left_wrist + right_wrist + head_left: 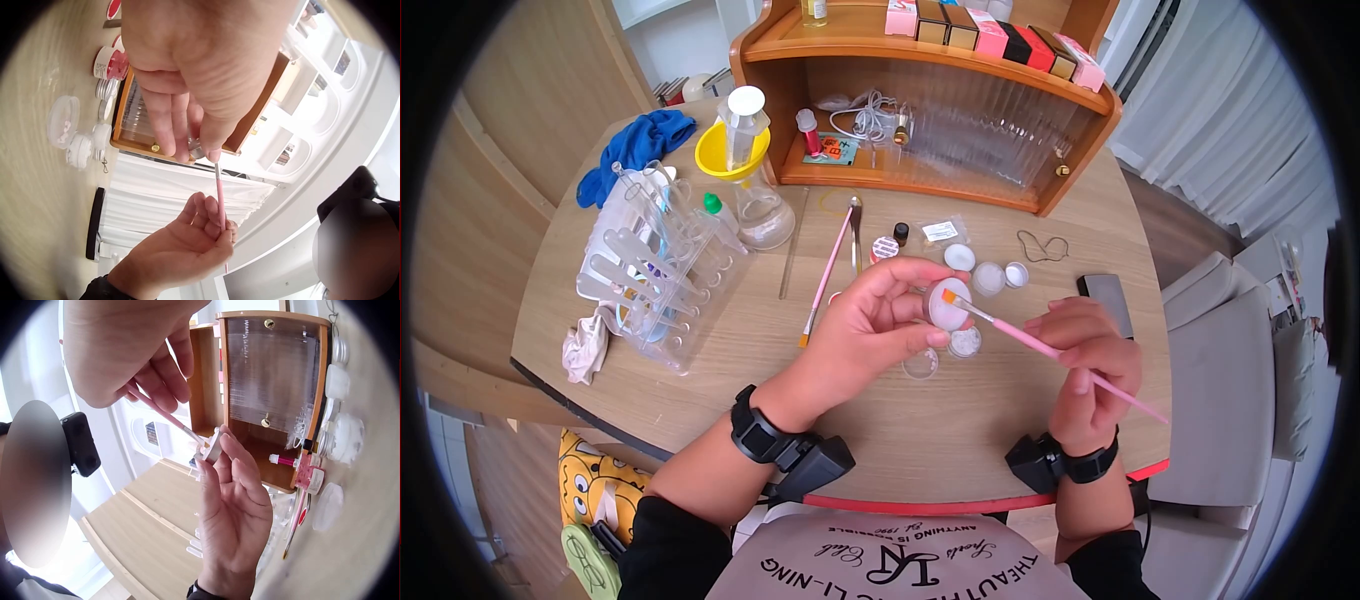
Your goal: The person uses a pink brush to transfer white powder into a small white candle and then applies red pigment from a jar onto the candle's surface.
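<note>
My left hand holds a small shallow round tin by its rim between thumb and fingers, tilted with its white face toward me. In the right wrist view the silvery side of the tin shows. A slim pink-handled brush is pinched in my right hand. Its orange bristle tip lies against the white face. Just beyond and below the tin stand a little jar of white bits and a clear round lid. Several white-topped small pots, including one pot, sit behind.
A second pink brush lies left of my left hand. Farther left are a clear rack of tubes and a glass flask under a yellow funnel. A wooden cabinet spans the back; a dark flat box lies right.
</note>
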The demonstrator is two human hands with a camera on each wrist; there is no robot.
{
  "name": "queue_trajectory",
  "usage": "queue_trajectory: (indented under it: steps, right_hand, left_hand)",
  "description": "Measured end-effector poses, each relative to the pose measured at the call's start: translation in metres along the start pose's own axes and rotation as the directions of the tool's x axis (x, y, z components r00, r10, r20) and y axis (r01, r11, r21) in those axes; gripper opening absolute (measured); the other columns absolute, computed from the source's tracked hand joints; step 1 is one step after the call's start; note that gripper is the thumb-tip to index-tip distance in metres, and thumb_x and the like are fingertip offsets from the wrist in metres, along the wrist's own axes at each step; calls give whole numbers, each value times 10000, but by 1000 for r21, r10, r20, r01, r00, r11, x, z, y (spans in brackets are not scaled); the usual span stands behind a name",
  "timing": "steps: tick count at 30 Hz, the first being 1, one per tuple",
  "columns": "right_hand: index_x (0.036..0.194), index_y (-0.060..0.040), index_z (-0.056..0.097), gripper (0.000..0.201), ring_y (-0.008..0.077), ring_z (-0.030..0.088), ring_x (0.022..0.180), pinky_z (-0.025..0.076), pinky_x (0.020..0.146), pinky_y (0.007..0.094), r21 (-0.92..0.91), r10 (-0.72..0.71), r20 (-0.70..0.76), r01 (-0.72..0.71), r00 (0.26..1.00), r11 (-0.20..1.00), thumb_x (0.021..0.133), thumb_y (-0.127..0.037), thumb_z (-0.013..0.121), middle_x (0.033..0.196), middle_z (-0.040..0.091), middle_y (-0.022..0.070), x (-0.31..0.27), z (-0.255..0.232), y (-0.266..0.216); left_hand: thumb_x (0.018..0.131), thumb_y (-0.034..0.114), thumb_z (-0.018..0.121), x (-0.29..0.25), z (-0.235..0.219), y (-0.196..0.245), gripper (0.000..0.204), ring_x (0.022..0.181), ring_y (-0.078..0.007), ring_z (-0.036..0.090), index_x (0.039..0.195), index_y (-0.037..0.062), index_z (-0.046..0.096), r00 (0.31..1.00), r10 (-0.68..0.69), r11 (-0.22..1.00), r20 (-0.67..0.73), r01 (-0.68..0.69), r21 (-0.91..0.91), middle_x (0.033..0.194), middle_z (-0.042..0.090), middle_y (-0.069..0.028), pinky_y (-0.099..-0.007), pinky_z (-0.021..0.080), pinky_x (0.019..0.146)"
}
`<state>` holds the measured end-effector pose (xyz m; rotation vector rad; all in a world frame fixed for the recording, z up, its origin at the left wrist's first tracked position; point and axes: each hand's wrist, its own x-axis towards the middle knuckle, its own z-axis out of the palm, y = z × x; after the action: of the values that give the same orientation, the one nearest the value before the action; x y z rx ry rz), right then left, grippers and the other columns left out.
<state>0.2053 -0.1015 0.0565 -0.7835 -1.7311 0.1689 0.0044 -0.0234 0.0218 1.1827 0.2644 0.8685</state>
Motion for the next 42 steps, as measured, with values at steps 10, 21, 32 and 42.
queue_trajectory:
  steps: [10,21,32,42]
  right_hand:
    - [857,-94,487,83,265,605,714,456,762,424,-17,8,-17,-9,1000,1000,882,-173,494,781,629,100,0,-1,-1]
    - [863,-88,486,88,259,593,708,459,762,417,-27,9,-26,-9,1000,1000,884,-173,494,784,632,109,-1,0,1]
    - [860,-89,495,84,262,601,724,462,767,418,-46,23,-13,-23,1000,999,872,-172,490,792,636,111,-3,-5,2]
    - [860,-90,494,77,257,597,718,459,770,422,7,34,-2,-34,999,999,872,-166,494,775,635,108,-1,-4,2]
  left_hand:
    - [802,-62,609,1,-4,-5,465,1077,-230,560,1216,43,425,999,34,999,-7,-34,33,1280,472,-156,-328,511,873]
    - [806,-49,608,0,-4,-3,473,1061,-233,571,1229,34,412,1000,17,999,-11,-17,30,1275,475,-155,-328,506,880]
    - [901,140,551,0,-2,1,469,1059,-230,578,1324,38,376,999,-27,998,35,25,60,1295,472,-161,-298,502,855]
    - [921,294,521,-1,-2,2,513,1039,-205,573,1338,42,360,1000,-23,995,21,20,99,1275,483,-152,-300,498,855]
